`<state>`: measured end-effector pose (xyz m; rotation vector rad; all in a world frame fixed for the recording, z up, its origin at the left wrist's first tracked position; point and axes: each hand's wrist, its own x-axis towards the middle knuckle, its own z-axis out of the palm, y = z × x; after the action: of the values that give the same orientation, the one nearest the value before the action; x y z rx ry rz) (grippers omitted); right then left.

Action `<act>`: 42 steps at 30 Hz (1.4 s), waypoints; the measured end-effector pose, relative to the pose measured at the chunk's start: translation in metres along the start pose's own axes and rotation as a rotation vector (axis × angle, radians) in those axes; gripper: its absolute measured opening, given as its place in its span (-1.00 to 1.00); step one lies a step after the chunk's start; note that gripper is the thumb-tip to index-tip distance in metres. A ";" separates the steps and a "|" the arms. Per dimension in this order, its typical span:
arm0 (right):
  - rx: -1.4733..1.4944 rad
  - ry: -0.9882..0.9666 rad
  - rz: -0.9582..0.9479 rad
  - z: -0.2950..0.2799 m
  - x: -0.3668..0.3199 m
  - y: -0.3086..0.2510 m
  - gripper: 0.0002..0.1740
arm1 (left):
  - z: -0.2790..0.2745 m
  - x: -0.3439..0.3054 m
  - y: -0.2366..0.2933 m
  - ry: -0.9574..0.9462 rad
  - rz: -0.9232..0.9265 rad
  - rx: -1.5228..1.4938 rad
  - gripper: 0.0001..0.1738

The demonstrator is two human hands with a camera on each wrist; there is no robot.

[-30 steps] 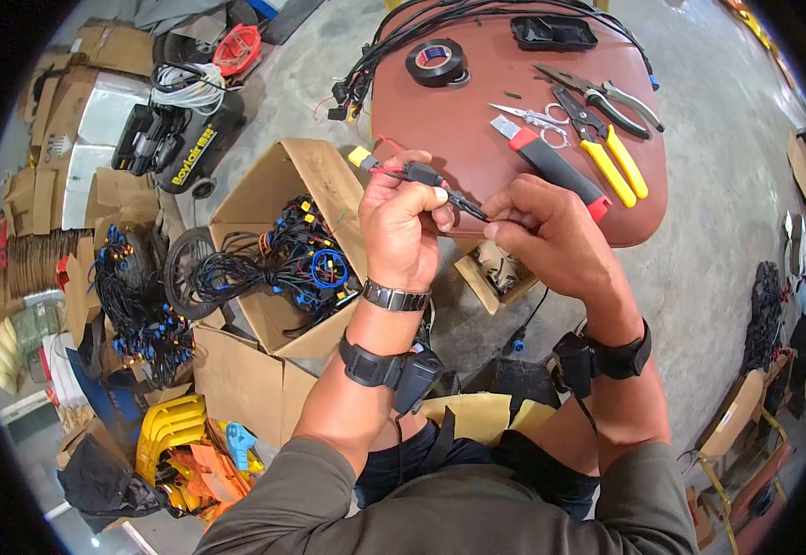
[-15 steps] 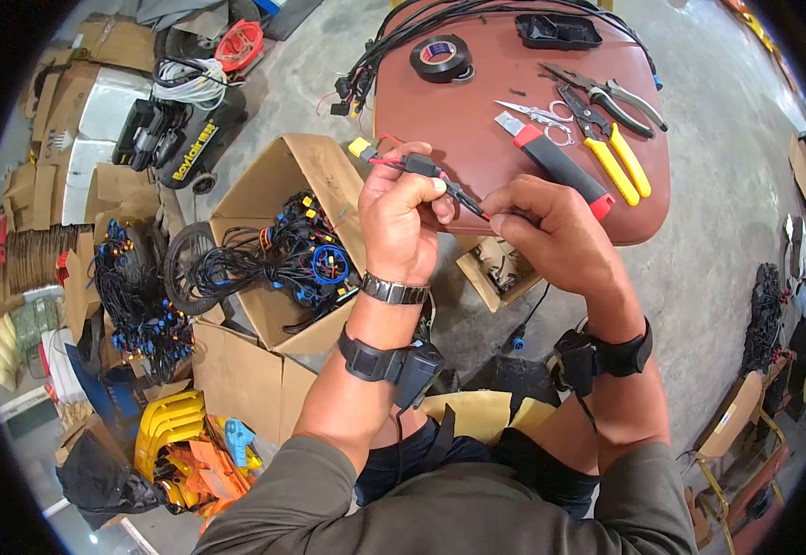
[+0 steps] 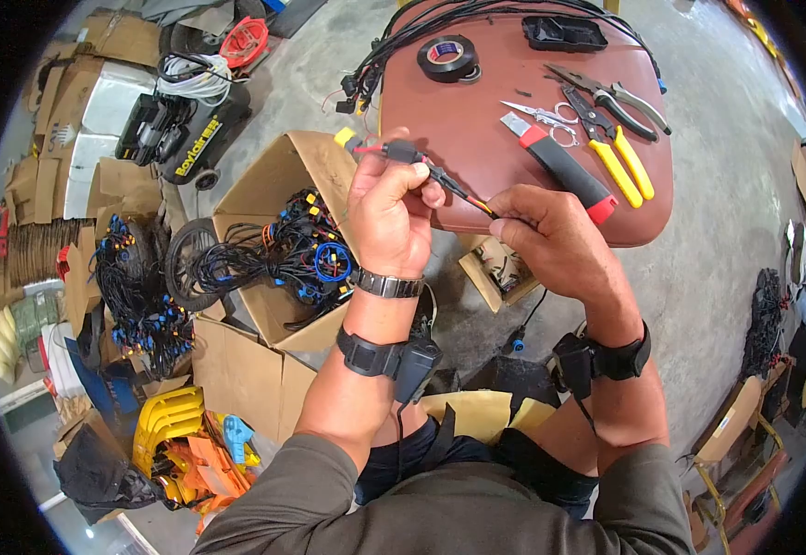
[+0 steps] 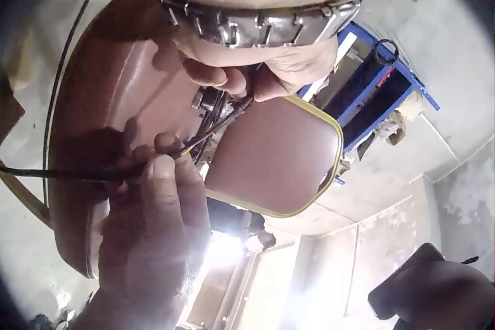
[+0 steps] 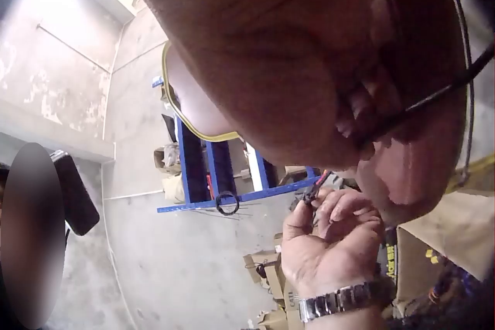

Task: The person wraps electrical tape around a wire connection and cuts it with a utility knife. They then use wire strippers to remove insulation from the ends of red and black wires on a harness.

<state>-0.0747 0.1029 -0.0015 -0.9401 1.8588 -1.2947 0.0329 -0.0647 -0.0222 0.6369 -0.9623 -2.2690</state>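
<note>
My left hand (image 3: 392, 222) pinches a wiring lead (image 3: 446, 182) between thumb and fingers. Beyond those fingers the lead carries a small black block (image 3: 403, 151), a short red wire and a yellow connector (image 3: 346, 139). My right hand (image 3: 556, 236) pinches the lead's other side, thumb against forefinger, where thin red and yellow strands show beside its fingertips. In the left wrist view a black cable (image 4: 69, 174) runs out behind the right hand. Both hands are over the near edge of a brown padded chair seat (image 3: 477, 120).
On the seat lie black tape (image 3: 447, 58), small scissors (image 3: 542, 113), a red-and-black cutter (image 3: 565, 171), yellow-handled strippers (image 3: 620, 162), pliers (image 3: 620, 106) and a black tray (image 3: 565, 34). Black cables cross its far edge. A cardboard box (image 3: 246, 185) of wire harnesses stands at the left.
My hands have drawn slightly apart, the left shifting a little left with the lead. More of the lead, with its coloured strands, shows between them. Both hands keep their pinch.
</note>
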 end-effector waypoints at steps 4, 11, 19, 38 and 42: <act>0.098 0.008 0.040 0.003 -0.002 0.000 -0.83 | 0.008 -0.001 0.000 -0.046 0.050 0.070 -0.47; 0.266 0.094 0.016 0.010 0.000 0.006 -0.88 | 0.010 -0.006 -0.002 -0.084 -0.040 0.064 -0.33; 0.163 0.110 0.009 0.012 0.000 0.005 -0.87 | 0.007 -0.007 -0.004 -0.083 -0.035 0.124 -0.37; 0.421 0.160 -0.057 0.016 0.002 0.009 -0.79 | 0.029 -0.020 -0.004 -0.175 -0.043 0.223 -0.29; 0.373 0.141 -0.045 0.010 0.001 0.008 -0.73 | 0.022 -0.018 -0.009 -0.236 -0.045 0.316 -0.27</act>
<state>-0.0682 0.0999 -0.0119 -0.7091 1.6228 -1.6992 0.0291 -0.0366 -0.0120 0.5310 -1.4541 -2.2863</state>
